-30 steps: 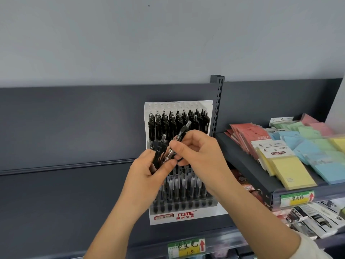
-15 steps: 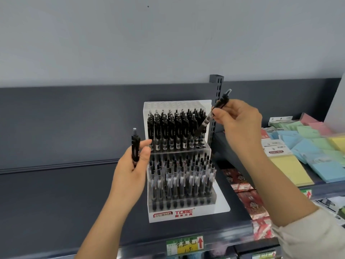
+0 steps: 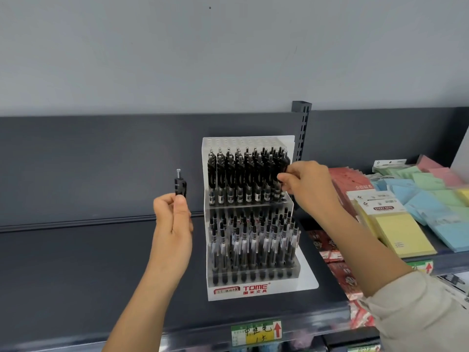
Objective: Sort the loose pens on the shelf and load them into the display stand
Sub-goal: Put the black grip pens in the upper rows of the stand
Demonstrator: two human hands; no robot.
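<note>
A white and clear tiered display stand [image 3: 305,279] marked TOME stands on the dark shelf [image 3: 76,275], its upper and lower tiers packed with black pens. My right hand [image 3: 305,185] pinches a black pen [image 3: 284,165] at the right end of the upper tier, its lower part standing among the other pens. My left hand [image 3: 173,224] is raised left of the stand and grips a black pen [image 3: 180,185] upright, click end up.
A slotted dark upright [image 3: 302,130] rises behind the stand. To the right, a second shelf holds yellow, blue, green and pink sticky-note pads [image 3: 398,232] and red packets [image 3: 340,260]. A yellow-green price tag [image 3: 256,332] is on the shelf's front edge.
My hands parted from in front of the stand. The right hand took one pen up and right, then brought it down into the upper tier's right end. The left hand stayed left holding its pen.
</note>
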